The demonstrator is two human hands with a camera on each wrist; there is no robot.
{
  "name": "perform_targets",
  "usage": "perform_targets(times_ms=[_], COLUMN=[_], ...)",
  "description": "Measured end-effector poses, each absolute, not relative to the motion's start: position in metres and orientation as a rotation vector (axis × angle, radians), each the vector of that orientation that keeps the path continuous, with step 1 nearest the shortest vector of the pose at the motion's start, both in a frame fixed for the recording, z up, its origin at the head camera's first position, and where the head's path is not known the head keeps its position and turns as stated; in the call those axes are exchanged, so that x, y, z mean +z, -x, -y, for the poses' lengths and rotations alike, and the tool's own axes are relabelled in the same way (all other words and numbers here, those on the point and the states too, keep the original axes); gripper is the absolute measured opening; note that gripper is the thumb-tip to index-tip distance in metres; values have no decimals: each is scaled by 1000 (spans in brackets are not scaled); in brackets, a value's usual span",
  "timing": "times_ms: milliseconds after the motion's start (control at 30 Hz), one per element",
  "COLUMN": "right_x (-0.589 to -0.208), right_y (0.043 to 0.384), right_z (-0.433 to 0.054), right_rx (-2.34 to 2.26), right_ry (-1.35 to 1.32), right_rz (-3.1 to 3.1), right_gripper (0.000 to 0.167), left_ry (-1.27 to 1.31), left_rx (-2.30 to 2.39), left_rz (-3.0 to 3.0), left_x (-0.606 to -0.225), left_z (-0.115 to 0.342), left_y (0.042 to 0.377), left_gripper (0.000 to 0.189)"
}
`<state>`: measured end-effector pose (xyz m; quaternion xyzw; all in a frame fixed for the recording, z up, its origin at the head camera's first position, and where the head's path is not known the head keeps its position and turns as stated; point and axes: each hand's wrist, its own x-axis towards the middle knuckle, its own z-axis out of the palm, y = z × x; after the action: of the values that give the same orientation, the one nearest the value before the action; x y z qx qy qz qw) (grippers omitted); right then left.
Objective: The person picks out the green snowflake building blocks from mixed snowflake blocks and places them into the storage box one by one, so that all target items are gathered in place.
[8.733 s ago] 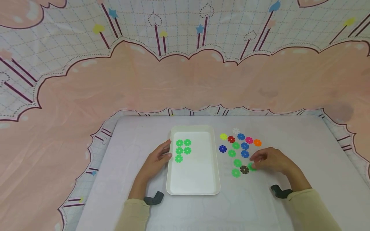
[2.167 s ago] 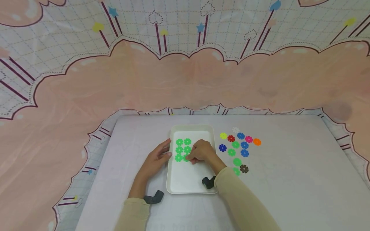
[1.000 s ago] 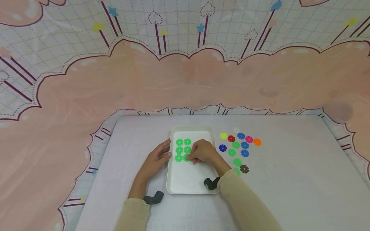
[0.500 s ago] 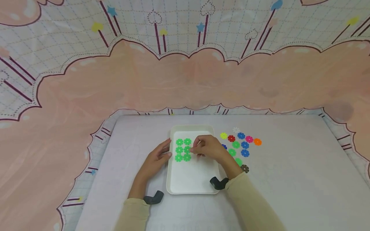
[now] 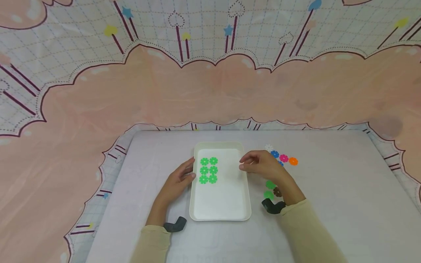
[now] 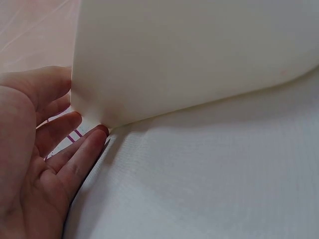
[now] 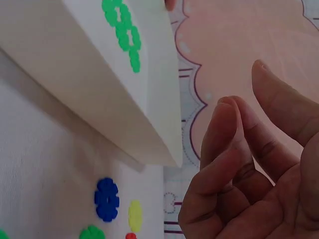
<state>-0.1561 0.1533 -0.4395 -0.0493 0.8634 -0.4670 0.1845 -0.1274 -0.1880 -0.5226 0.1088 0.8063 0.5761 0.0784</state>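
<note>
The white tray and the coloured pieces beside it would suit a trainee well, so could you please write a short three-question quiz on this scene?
1. How many green pieces lie in the white tray?

2. True or false, about the right hand: it is pinching the orange piece.

3. What is the left hand touching?
A) the pink piece
B) the side of the white tray
C) the brown piece

Key:
1. Six, in two columns of three.
2. False; it holds nothing.
3. B
</note>
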Motion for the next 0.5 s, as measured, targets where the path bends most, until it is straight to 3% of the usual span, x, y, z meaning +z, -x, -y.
perform_targets(times_ms=[500], right_x=[-445], right_y=[146], right_z=[-209], right_rx=[-1220], right_ry=[298], right_rz=[-2464], right_gripper=[29], left_ry=[-297], left_rx=[1699], left_rz=[-2429], left_x=[-526], left_z=[188], left_y=[128], left_gripper=[61])
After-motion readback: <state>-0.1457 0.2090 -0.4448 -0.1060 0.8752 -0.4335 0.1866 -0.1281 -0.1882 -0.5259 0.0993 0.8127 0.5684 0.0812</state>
